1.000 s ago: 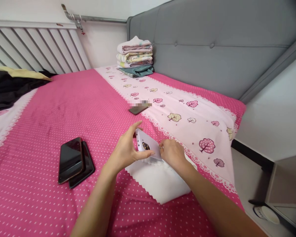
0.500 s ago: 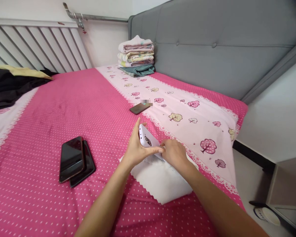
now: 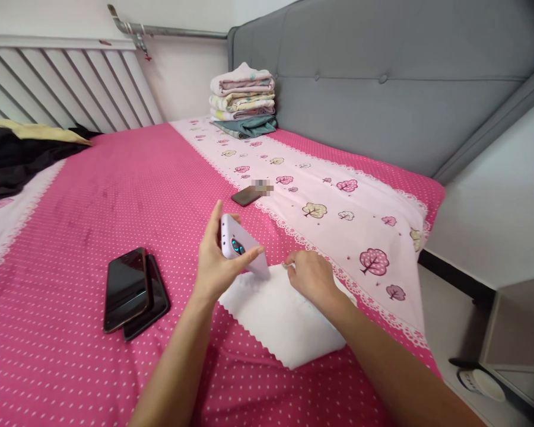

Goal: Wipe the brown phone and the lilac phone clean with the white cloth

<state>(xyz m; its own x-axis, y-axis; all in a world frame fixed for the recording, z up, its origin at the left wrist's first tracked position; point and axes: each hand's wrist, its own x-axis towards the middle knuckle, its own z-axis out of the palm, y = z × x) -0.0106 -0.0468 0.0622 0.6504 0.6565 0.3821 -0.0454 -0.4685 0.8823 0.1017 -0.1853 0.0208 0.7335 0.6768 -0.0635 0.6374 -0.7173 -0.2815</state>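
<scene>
My left hand [image 3: 220, 261] is closed around a phone [image 3: 249, 244] in a pale lavender case, tilted, its back with a round camera block facing me. Its lower end is beside a white cloth [image 3: 278, 326] with a zigzag edge, spread on the bed. To the right, my right hand [image 3: 311, 276] is over the cloth's upper edge with fingers pinched together. Something small and whitish shows at its fingertips, too small to make out.
Two dark phones [image 3: 127, 287] lie overlapping on the pink dotted bed cover [image 3: 62, 332] at left. Another dark phone [image 3: 245, 196] lies farther off. Folded cloths [image 3: 242, 98] are stacked against the grey headboard [image 3: 382, 107]. Dark clothing [image 3: 22, 154] lies far left.
My left hand has moved left with the phone, away from my right hand. My right hand stays pinched in nearly the same place, now apart from the phone.
</scene>
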